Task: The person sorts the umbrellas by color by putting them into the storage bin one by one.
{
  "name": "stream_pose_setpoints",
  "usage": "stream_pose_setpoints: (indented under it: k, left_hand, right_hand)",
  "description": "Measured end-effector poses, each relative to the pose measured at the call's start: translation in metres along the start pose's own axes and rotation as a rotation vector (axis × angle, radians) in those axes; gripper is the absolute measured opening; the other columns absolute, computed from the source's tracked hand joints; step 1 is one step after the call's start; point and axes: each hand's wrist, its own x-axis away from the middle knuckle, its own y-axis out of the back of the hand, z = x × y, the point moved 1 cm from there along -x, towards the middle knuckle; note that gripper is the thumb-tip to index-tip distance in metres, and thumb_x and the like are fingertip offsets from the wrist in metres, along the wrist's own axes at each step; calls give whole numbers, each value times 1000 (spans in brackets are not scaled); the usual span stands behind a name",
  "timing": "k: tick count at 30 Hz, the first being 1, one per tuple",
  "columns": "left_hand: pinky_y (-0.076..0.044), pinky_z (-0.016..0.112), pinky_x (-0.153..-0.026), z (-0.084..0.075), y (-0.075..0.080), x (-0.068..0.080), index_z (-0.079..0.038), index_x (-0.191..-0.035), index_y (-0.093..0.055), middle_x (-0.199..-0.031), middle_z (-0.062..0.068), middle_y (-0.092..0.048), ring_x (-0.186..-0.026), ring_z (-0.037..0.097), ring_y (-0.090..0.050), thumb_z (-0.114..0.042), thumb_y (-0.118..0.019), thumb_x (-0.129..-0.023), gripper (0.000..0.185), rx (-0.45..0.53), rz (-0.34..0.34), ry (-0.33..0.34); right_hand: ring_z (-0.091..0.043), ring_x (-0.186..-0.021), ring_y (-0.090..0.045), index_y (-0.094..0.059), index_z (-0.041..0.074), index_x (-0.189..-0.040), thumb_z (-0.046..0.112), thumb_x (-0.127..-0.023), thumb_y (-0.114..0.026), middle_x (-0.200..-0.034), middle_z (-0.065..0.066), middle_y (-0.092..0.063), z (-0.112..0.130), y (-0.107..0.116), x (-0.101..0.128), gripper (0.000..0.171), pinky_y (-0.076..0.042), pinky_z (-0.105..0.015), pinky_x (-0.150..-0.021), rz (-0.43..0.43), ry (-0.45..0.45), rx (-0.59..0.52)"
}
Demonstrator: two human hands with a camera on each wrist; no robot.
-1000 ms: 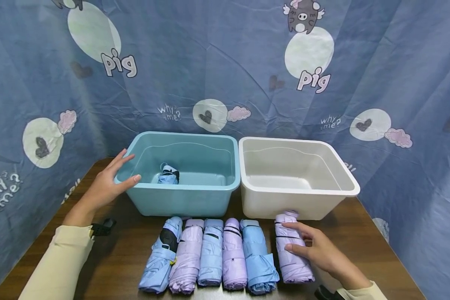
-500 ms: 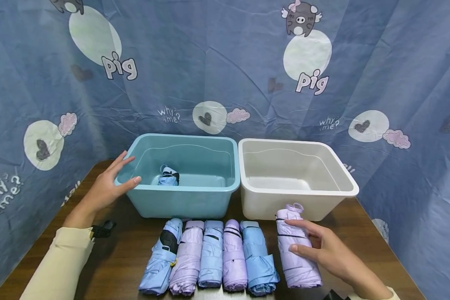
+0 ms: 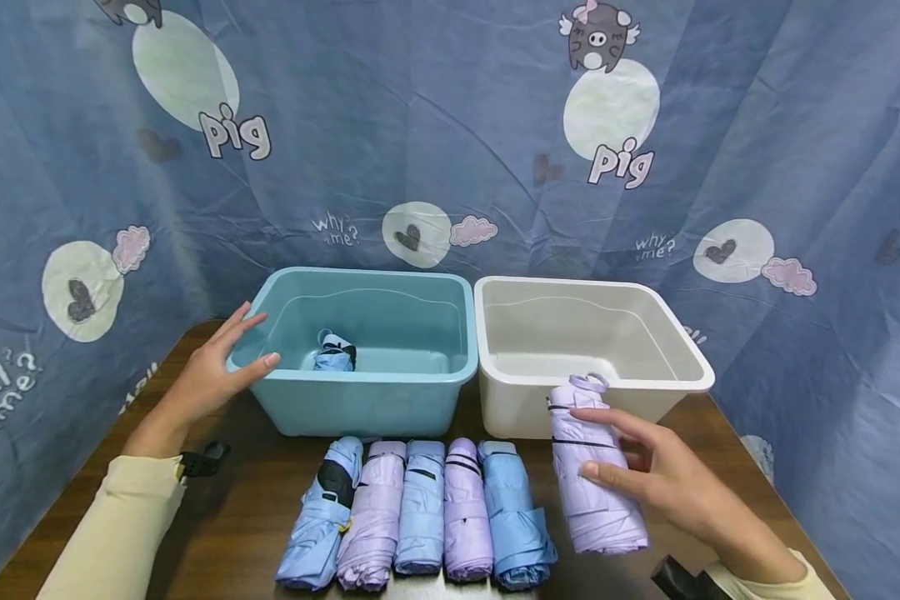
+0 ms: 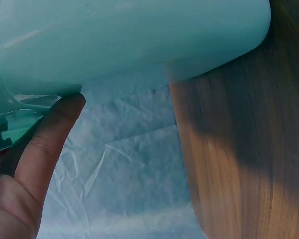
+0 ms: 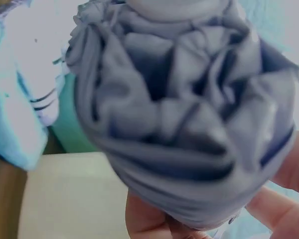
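In the head view my right hand (image 3: 663, 479) grips a lilac folded umbrella (image 3: 596, 475), tilted and lifted off the table in front of the white bin. Its gathered cloth end (image 5: 184, 114) fills the right wrist view, with fingers behind it. My left hand (image 3: 213, 371) rests at the left rim of the teal bin (image 3: 360, 404), fingers and thumb fairly straight and spread. One finger (image 4: 50, 142) meets the rim's underside in the left wrist view. A blue folded umbrella (image 3: 335, 354) lies inside the teal bin. The white bin (image 3: 570, 408) stands beside it.
Several folded umbrellas lie in a row at the front: blue (image 3: 318, 517), lilac (image 3: 372, 517), blue (image 3: 420, 508), lilac (image 3: 467, 512) and blue (image 3: 516, 517). Beneath is a brown wooden table (image 3: 217, 517). A blue printed cloth (image 3: 450, 125) hangs behind the bins.
My right hand has raised the lilac umbrella from the table, up and slightly toward the white bin. The left hand has stayed on the teal bin's rim.
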Motion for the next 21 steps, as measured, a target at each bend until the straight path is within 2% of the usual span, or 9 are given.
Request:
stream_pose_setpoints:
  k: [5,10,17,21]
  left_hand:
    - [-19,78,-96,1,0,0,-15,-153,-29,-162,-1,-3,-143,46,-10,-39,-64,-91,76,2,-1,2]
    - [-20,78,-96,2,-1,1,-15,-153,-29,-162,0,-4,-143,46,-10,-39,-64,-90,76,7,9,10]
    - [-19,78,-96,3,1,0,-16,-153,-29,-162,-1,-4,-143,46,-10,-39,-64,-91,75,2,-5,4]
    - [-19,78,-95,3,1,0,-17,-153,-29,-162,-2,-4,-143,46,-10,-39,-64,-91,75,10,2,3]
  right_hand:
    - [-24,-90,-68,-49,8,-140,11,-88,-71,-114,-27,-60,13,5,-10,57,-58,-39,-67,-47,20,49]
    - [-26,-91,-68,-51,12,-138,14,-87,-73,-111,-24,-63,23,10,-18,55,-58,-38,-66,-91,17,99]
    - [-30,-90,-68,-49,16,-138,14,-87,-72,-112,-27,-62,33,15,-40,56,-58,-43,-66,-109,-2,33]
    - [-29,-92,-68,-49,14,-139,14,-87,-72,-113,-27,-62,33,15,-55,57,-58,-41,-68,-130,-1,41]
